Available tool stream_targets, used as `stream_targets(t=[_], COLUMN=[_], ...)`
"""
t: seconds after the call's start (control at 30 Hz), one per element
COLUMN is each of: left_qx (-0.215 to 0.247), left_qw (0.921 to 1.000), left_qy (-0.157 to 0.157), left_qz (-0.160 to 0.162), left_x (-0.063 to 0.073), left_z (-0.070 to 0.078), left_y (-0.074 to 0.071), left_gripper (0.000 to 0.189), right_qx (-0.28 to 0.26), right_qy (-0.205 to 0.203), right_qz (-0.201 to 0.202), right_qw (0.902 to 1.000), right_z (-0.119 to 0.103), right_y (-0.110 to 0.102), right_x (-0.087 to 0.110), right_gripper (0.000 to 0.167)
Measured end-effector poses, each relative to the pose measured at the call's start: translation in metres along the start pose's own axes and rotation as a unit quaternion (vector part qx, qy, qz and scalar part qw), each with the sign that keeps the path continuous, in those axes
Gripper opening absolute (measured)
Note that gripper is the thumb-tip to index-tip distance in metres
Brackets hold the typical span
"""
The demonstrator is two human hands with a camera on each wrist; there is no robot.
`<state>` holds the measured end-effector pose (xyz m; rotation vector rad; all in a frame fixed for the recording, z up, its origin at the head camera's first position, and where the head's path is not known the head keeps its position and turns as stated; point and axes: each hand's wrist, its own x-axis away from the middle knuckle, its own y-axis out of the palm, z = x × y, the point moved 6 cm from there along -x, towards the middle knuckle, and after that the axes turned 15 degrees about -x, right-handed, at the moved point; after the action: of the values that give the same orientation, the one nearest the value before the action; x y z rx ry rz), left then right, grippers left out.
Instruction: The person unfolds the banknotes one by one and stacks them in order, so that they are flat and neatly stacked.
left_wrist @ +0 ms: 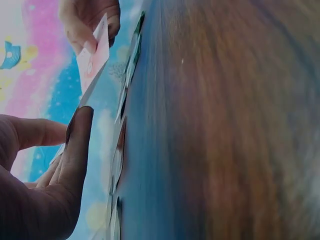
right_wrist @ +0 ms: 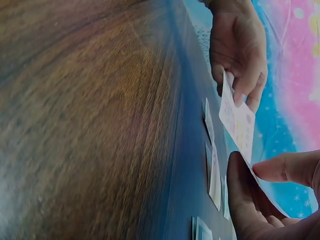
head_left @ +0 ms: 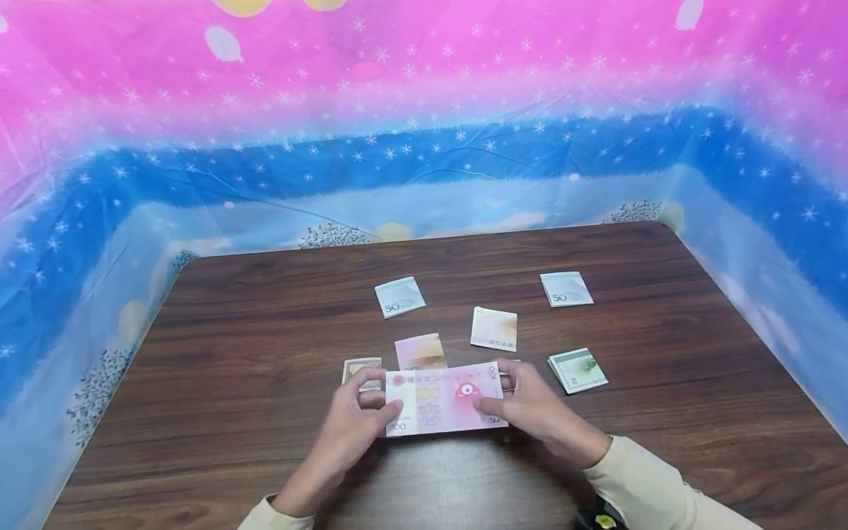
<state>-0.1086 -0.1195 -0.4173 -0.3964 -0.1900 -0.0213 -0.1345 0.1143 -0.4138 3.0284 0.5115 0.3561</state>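
The worktop [head_left: 265, 324] carries several folded notes: two pale ones marked 50, one left of centre [head_left: 400, 296] and one farther right [head_left: 567, 289], a cream note [head_left: 494, 329] between and nearer, a pink-and-yellow note [head_left: 420, 352], a brown-framed note [head_left: 361, 368] and a green note [head_left: 578, 370] with a 2. The rounded far edge meets a patterned cloth [head_left: 424, 158] in blue and pink; both 50 notes sit short of that edge, and broad bands of brown wood lie between the notes and the left and right edges. Unfolded, a pink 100 note [head_left: 440, 394] is held above the worktop near its front middle, apart from it in both wrist views; from the head it overlaps the pink-and-yellow note's near side. The left hand [head_left: 361, 408] pinches one short end and the right hand [head_left: 533, 412] the other, each grip closed to the paper's thickness with the thumb on the printed face and fingers behind. Both forearms slant inward from cream sleeves [head_left: 652, 482], and the left fingers partly cover the brown-framed note.
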Motion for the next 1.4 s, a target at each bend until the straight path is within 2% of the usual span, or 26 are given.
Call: stream_targets(t=[0.2, 0.33, 0.43, 0.57, 0.7, 0.93, 1.17, 1.3, 1.4], left_qx=[-0.040, -0.061, -0.101, -0.175, -0.231, -0.323, -0.356, -0.378, -0.387], left_qw=[0.9991, 0.9976, 0.9936, 0.9823, 0.9695, 0.9398, 0.9282, 0.9189, 0.9150], left_qy=[0.013, 0.027, 0.042, 0.058, 0.075, 0.105, 0.101, 0.108, 0.108], left_qz=[-0.005, -0.020, -0.029, -0.030, -0.035, -0.038, -0.041, -0.032, -0.029], left_x=[-0.001, -0.002, -0.003, -0.003, -0.002, -0.001, -0.004, -0.005, -0.006], left_z=[-0.001, 0.001, 0.002, 0.002, 0.003, 0.006, 0.005, 0.005, 0.006], left_y=[-0.004, -0.005, -0.007, -0.008, -0.008, -0.006, -0.004, -0.006, -0.007], left_gripper=[0.042, 0.042, 0.043, 0.042, 0.042, 0.042, 0.045, 0.044, 0.044], right_qx=[-0.004, 0.030, 0.073, 0.132, 0.180, 0.266, 0.321, 0.336, 0.343], right_qy=[0.004, -0.012, -0.026, -0.048, -0.067, -0.105, -0.126, -0.126, -0.130], right_qz=[-0.004, 0.004, 0.012, 0.018, 0.020, 0.022, 0.030, 0.031, 0.026], right_qw=[1.0000, 0.9995, 0.9969, 0.9900, 0.9812, 0.9579, 0.9383, 0.9326, 0.9299], right_z=[0.001, 0.000, 0.000, 0.001, 0.002, 0.000, 0.000, 0.000, 0.000], right_y=[-0.002, -0.005, -0.007, -0.010, -0.011, -0.010, -0.008, -0.007, -0.006], right_x=[-0.001, -0.002, -0.003, -0.005, -0.008, -0.008, -0.007, -0.009, -0.010], right_gripper=[0.035, 0.034, 0.037, 0.043, 0.045, 0.044, 0.047, 0.049, 0.051])
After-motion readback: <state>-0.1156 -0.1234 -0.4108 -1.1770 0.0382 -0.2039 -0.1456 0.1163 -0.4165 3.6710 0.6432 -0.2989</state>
